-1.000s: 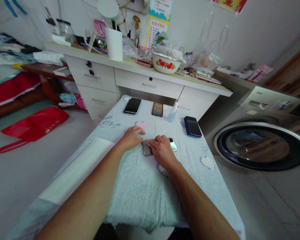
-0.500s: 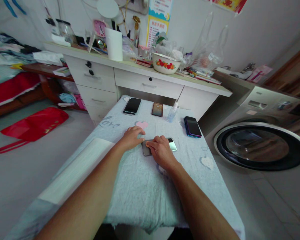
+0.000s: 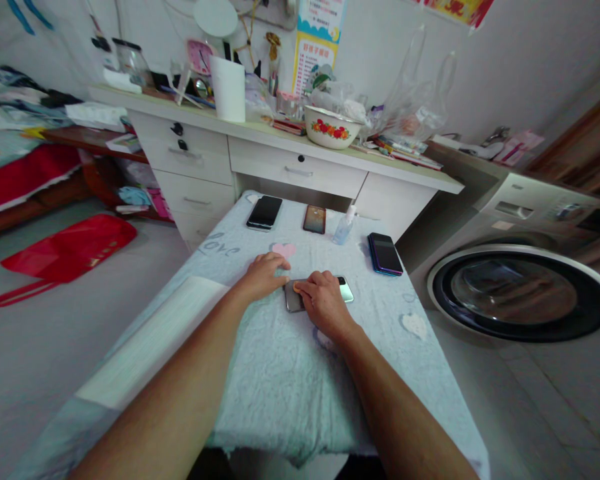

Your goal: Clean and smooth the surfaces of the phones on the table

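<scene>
A silver-grey smartphone lies back up on the cloth, its dark camera block towards the right. My right hand rests over it, covering the middle. Its fingers are bunched together and press a small orange piece onto the left part of the phone; what that piece is, I cannot make out. My left hand lies at the phone's left end, fingers spread and curved, with the thumb at the corner of the phone.
Around the hands stand a black phone, a brown phone, a clear spray bottle and a dark phone with a blue edge. The pale cloth covers the table. A washing machine stands right, a cluttered desk behind.
The fingertips of my right hand and the orange piece have shifted very slightly to the right on the phone. My left hand stays in place.
</scene>
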Motion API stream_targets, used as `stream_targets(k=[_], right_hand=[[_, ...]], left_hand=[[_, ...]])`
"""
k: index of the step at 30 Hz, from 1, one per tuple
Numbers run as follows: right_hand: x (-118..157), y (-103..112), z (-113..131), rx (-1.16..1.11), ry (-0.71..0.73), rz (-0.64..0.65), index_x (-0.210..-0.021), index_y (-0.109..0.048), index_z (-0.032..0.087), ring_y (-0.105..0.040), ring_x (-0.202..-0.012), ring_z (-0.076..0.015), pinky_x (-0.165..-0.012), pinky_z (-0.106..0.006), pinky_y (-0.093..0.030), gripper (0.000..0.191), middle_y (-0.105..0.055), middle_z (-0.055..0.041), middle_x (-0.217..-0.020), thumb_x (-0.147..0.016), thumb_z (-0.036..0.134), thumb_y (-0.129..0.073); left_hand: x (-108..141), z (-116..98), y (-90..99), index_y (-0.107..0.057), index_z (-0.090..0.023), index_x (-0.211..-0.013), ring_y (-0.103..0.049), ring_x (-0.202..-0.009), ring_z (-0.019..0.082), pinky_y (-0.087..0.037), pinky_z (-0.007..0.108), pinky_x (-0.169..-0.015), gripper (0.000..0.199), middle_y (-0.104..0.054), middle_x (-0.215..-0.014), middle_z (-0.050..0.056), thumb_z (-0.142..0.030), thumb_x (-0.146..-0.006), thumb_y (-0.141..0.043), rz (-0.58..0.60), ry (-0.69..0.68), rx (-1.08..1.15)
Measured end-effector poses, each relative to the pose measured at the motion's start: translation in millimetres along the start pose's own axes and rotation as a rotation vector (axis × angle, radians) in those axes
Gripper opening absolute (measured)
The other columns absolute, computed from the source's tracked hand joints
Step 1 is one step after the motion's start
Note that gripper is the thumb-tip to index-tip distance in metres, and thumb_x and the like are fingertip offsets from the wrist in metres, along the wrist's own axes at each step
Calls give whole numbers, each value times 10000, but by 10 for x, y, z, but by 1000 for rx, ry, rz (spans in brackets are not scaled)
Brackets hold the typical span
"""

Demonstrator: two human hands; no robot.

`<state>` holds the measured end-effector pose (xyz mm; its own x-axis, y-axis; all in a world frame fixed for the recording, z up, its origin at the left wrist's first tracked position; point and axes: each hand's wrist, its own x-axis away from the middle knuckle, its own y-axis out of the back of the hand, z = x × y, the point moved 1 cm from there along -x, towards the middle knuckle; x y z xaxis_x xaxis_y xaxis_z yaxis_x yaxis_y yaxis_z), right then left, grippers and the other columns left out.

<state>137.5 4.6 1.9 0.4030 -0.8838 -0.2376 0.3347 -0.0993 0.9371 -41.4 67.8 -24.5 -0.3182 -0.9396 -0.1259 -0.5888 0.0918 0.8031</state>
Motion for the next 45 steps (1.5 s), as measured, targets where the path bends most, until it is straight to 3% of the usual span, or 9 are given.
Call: stream_targets(k=[45], right_hand=[[4,28,16,-8,-12,33,-1061,-713,261,-457,-857,-174,-778,-302,-289,241,-589,-46,-914,-942,235,-505]], left_hand=[[4,-7,-3,-649,-244,-977,-484,-1186,257,-351,415,-1054,267,-611,-1158,28,-322,-735,-569,-5,3,-7]])
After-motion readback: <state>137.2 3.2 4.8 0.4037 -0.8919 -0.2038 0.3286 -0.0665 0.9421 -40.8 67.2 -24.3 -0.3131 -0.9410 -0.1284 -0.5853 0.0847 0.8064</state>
